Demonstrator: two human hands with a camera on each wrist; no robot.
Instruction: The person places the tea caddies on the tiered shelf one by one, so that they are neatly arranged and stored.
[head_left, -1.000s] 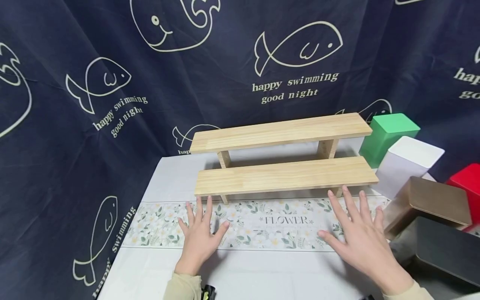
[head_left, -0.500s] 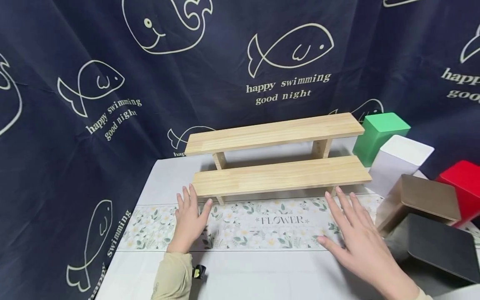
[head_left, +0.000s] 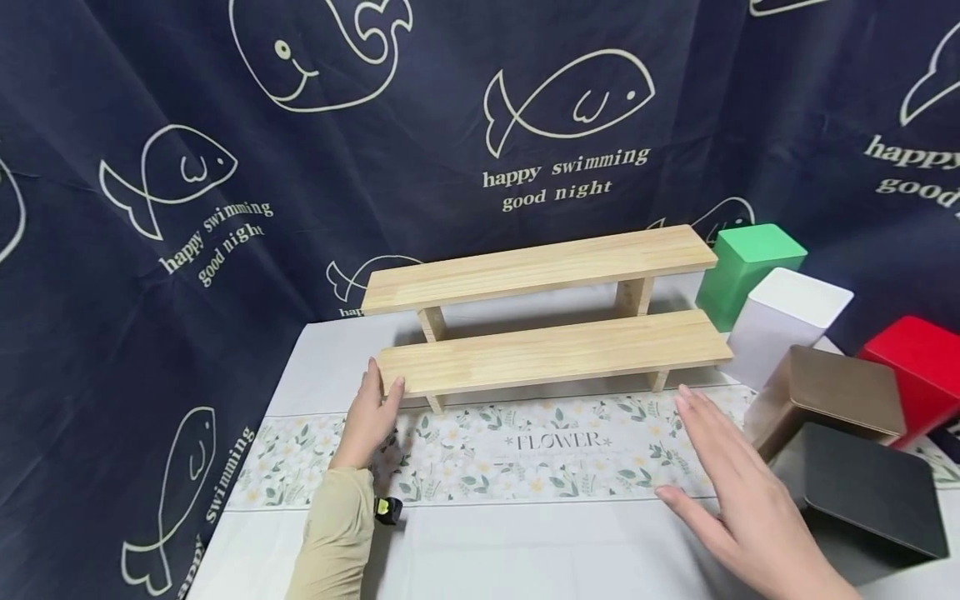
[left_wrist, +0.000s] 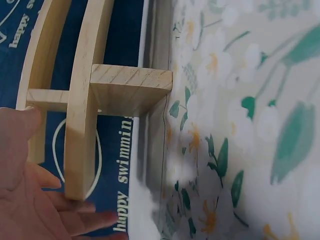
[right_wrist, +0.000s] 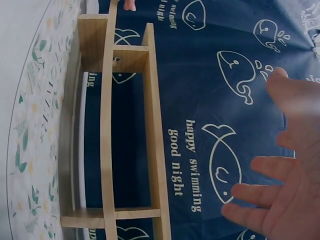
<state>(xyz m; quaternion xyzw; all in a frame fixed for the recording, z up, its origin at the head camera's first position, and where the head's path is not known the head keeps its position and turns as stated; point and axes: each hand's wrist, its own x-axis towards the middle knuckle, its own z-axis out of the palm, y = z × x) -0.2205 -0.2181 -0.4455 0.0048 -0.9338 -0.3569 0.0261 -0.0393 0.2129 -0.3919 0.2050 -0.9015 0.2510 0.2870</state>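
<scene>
A two-tier wooden shelf stand [head_left: 555, 354] stands on the white table, its upper board set behind the lower one. My left hand [head_left: 367, 422] is at the left end of the lower board, thumb by the front edge and fingers along the end. In the left wrist view the board's end lies between the thumb and the rather straight fingers of the left hand [left_wrist: 40, 195]. My right hand [head_left: 750, 500] hovers near the stand's front right, fingers straight and holding nothing. The right wrist view shows the right hand [right_wrist: 280, 185] spread, apart from the wooden boards.
Right of the stand are green [head_left: 750, 275], white [head_left: 787, 325], brown [head_left: 832, 396], red [head_left: 915, 367] and black [head_left: 862, 492] box-like containers. A floral runner [head_left: 525, 479] marked FLOWER crosses the table [head_left: 480, 550]. A navy fish-print curtain [head_left: 420, 175] hangs behind.
My left hand has moved forward and left to the end of the lower board. My right hand's spread fingers have drawn together. The view has shifted slightly.
</scene>
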